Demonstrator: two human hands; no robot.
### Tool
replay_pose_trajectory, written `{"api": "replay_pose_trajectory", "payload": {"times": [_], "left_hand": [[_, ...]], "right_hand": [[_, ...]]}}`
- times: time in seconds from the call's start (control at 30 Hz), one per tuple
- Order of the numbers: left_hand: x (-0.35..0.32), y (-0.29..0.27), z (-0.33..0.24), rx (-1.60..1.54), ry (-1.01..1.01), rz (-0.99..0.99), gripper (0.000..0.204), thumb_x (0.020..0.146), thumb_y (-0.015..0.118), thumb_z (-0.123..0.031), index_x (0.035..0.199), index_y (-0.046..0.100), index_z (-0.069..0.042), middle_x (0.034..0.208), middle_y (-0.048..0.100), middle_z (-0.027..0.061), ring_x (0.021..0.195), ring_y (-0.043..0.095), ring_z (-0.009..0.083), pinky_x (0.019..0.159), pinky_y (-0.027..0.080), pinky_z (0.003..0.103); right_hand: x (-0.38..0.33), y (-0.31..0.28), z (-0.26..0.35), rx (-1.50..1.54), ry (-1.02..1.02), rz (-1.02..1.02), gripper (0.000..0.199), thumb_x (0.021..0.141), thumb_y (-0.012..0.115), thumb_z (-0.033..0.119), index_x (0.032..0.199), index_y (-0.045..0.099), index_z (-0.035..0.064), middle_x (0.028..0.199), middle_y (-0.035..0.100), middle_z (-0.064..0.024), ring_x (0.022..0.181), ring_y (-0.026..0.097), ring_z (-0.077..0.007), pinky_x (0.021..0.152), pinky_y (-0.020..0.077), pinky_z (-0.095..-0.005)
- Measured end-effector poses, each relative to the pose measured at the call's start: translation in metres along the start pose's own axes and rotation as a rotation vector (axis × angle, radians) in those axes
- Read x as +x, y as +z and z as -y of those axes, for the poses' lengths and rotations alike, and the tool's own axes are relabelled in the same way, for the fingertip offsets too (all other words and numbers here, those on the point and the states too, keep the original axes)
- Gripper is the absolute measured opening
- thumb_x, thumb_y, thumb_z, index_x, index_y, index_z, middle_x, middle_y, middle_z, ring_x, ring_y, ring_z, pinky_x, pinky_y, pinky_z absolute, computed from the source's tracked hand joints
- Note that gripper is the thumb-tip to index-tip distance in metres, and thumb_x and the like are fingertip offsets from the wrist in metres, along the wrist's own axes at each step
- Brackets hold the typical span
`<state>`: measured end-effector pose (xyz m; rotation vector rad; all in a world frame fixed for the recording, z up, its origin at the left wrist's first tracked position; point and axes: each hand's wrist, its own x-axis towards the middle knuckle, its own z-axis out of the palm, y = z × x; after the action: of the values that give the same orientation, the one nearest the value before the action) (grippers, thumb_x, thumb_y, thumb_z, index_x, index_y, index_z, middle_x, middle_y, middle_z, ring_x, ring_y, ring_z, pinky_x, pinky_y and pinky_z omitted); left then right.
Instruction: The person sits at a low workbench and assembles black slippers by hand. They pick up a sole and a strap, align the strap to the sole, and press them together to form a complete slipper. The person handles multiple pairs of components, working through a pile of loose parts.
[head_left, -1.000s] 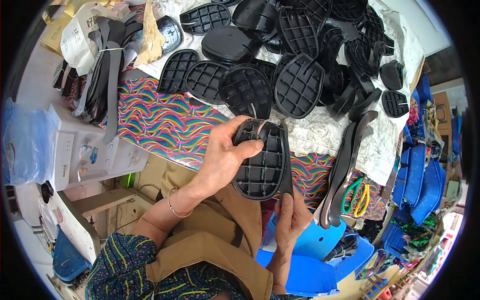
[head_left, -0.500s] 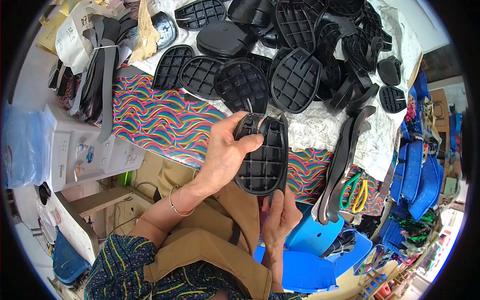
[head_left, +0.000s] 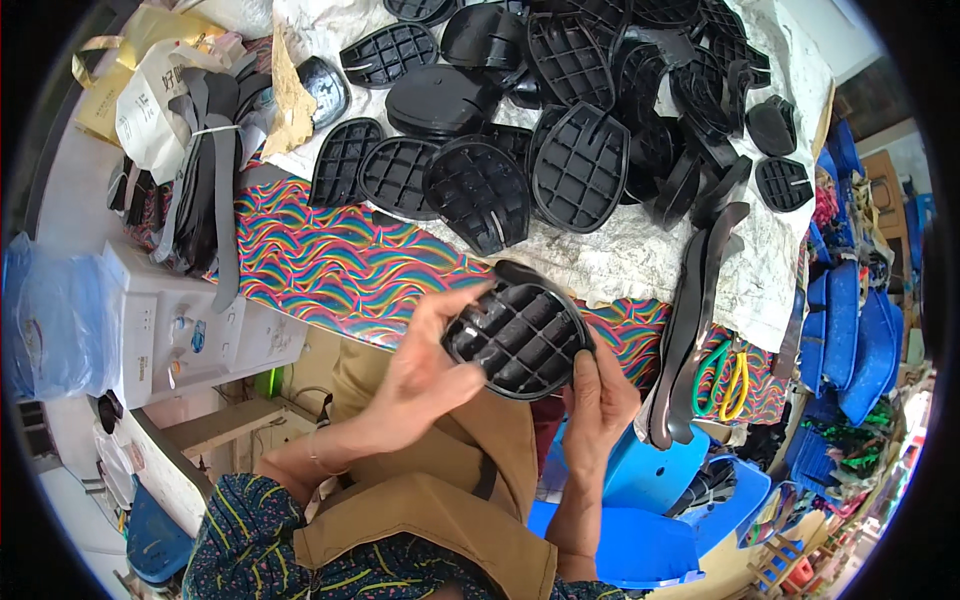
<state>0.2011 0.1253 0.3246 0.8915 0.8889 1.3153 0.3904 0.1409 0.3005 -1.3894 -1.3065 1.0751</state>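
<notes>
Between my hands is a black shoe heel piece (head_left: 522, 340), tilted, its hollow gridded side facing up. A dark strip (head_left: 530, 274) curves round its far and right edges. My left hand (head_left: 425, 365) grips the heel piece at its left end, thumb near the lower rim and fingers on the upper edge. On the right side, my right hand (head_left: 600, 400) pinches the rim and strip between thumb and fingers. Just beyond lies another gridded heel piece (head_left: 478, 190), beside a similar heel piece (head_left: 582, 168), on a white sheet (head_left: 590, 262).
Many more black heel pieces are heaped at the back. Loose dark strips (head_left: 690, 330) lie at the right, by green-handled (head_left: 710, 378) and yellow-handled scissors (head_left: 738, 388). A tied strip bundle (head_left: 205, 170) rests at the left, above a white water dispenser (head_left: 165, 330). Blue bins (head_left: 630, 545) stand below.
The heel piece has turned from upright to slanted and come slightly nearer me. My left hand has moved down and left along it; my right hand has risen to its right rim.
</notes>
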Motion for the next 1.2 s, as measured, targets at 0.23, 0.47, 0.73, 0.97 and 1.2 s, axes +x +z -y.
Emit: {"api": "replay_pose_trajectory", "payload": {"times": [0.23,0.47,0.73,0.97,1.2], "left_hand": [[0.005,-0.093,-0.032,0.423,-0.149,0.037,0.038,0.099,0.058,-0.031,0.119,0.060,0.001,0.105,0.064,0.0074,0.089,0.060,0.0139,0.082,0.048,0.030],[0.046,-0.035,-0.080,0.704,-0.405,0.566,0.062,0.087,0.073,-0.022,0.140,0.045,-0.003,0.122,0.064,0.0141,0.108,0.064,0.0248,0.090,0.051,0.038],[0.051,-0.024,-0.053,1.102,-0.165,0.758,0.074,0.081,0.074,-0.030,0.142,0.041,-0.006,0.120,0.063,0.0205,0.097,0.065,0.0398,0.083,0.053,0.047],[0.047,-0.015,-0.057,1.233,0.257,0.809,0.083,0.060,0.064,0.005,0.140,0.041,0.003,0.089,0.066,0.0175,0.071,0.066,0.0323,0.060,0.052,0.043],[0.044,-0.013,-0.047,1.187,0.179,0.907,0.087,0.066,0.061,0.008,0.147,0.031,0.004,0.080,0.061,0.0141,0.068,0.063,0.0293,0.054,0.047,0.042]], "right_hand": [[0.013,-0.003,0.024,-0.356,-0.510,0.312,0.039,0.084,0.065,-0.004,0.123,0.062,-0.0049,0.096,0.070,-0.0222,0.067,0.067,-0.0282,0.061,0.0509,-0.0350],[0.020,0.003,0.034,-0.487,-0.755,0.456,0.053,0.070,0.066,-0.003,0.123,0.058,-0.0013,0.068,0.054,-0.0093,0.054,0.057,-0.0241,0.047,0.0449,-0.0361],[0.019,-0.026,0.042,-0.221,-0.292,0.614,0.046,0.090,0.066,0.017,0.131,0.055,-0.0008,0.091,0.068,-0.0139,0.067,0.065,-0.0243,0.063,0.0524,-0.0358],[0.017,-0.051,0.009,0.379,0.397,0.918,0.028,0.096,0.061,0.019,0.114,0.065,-0.0024,0.083,0.067,-0.0068,0.070,0.062,-0.0120,0.063,0.0495,-0.0282],[0.034,-0.080,0.054,0.154,0.390,0.473,0.007,0.087,0.072,0.005,0.086,0.071,-0.0020,0.070,0.062,0.0017,0.060,0.051,-0.0028,0.050,0.0371,-0.0197]]}}
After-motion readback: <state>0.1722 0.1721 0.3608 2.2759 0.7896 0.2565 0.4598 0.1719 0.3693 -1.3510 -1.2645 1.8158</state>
